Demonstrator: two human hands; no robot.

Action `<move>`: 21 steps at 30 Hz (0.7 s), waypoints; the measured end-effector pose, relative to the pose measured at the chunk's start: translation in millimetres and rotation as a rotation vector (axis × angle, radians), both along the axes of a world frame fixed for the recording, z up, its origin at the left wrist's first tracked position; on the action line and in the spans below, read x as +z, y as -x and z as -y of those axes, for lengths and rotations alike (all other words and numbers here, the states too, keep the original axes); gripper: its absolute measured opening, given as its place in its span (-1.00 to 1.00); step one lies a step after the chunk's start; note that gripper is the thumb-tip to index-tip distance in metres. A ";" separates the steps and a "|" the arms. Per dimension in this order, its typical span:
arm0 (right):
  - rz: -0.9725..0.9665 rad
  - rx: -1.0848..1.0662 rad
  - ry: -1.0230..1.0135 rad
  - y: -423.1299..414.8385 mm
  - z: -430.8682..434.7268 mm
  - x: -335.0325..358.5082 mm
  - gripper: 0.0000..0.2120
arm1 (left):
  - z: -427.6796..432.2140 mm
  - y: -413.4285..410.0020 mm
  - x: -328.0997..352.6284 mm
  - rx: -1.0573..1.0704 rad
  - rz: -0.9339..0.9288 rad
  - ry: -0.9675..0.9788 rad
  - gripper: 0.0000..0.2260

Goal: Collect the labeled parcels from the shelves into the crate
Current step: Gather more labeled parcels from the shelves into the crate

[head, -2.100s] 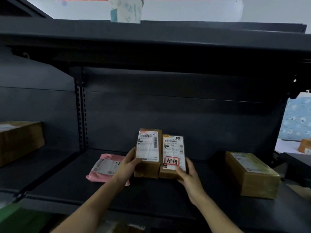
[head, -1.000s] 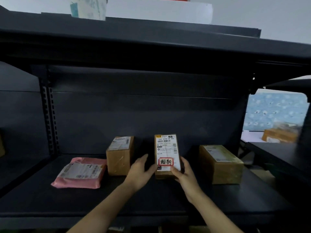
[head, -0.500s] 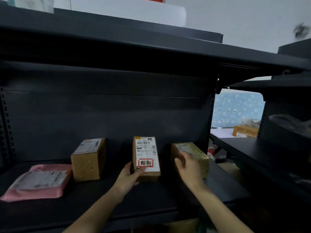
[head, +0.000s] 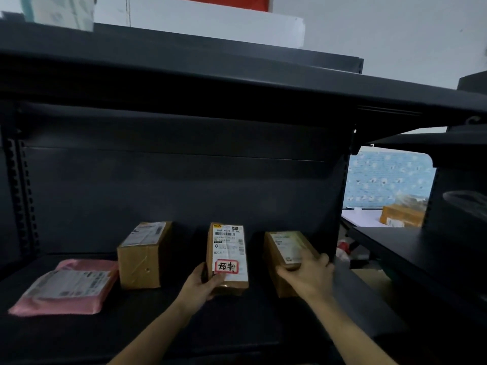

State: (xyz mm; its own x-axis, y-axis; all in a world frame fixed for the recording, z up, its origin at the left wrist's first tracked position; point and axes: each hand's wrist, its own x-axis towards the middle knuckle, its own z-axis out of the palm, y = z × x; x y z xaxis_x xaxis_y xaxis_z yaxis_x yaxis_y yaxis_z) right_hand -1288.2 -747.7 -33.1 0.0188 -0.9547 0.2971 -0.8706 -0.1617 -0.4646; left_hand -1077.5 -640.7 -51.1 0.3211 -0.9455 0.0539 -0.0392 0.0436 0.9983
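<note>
While the left hand [head: 200,284] grips the red-stickered box [head: 228,246], the right hand [head: 308,277] clasps a neighbouring box [head: 287,246] on the shelf [head: 158,325].

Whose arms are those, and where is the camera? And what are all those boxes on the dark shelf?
There is no machine here, just a person at work. The camera sits on the person's head and looks forward and down, so you see two arms reaching out as if they were your own.

The arms reach onto a dark metal shelf. Four parcels are there: a pink bag at the far left, a brown box next to it, a middle box and a box on the right.

The left hand grips the middle box, whose white label with a red-framed sticker faces the camera. The right hand holds the near end of the box on the right. The crate for the parcels is not in view.
</note>
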 end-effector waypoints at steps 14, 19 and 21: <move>0.135 0.224 0.120 -102.1 -48.1 -25.0 -0.18 | -35.3 -60.4 0.6 0.233 -0.040 -0.025 -0.42; 0.004 0.208 0.072 -125.5 -47.7 -12.6 -0.22 | -42.6 -69.7 -0.3 0.250 -0.026 -0.028 -0.49; -0.050 0.215 0.053 -129.8 -46.7 -9.4 -0.22 | -44.8 -69.9 -0.4 0.239 -0.021 -0.030 -0.51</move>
State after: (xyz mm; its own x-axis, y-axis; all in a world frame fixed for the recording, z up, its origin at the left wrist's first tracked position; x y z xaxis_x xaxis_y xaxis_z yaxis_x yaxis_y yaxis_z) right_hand -1158.5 -701.0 -42.4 0.2364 -0.9101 0.3403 -0.8354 -0.3692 -0.4072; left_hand -1007.6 -595.9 -51.5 0.5364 -0.8438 0.0177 -0.0239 0.0058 0.9997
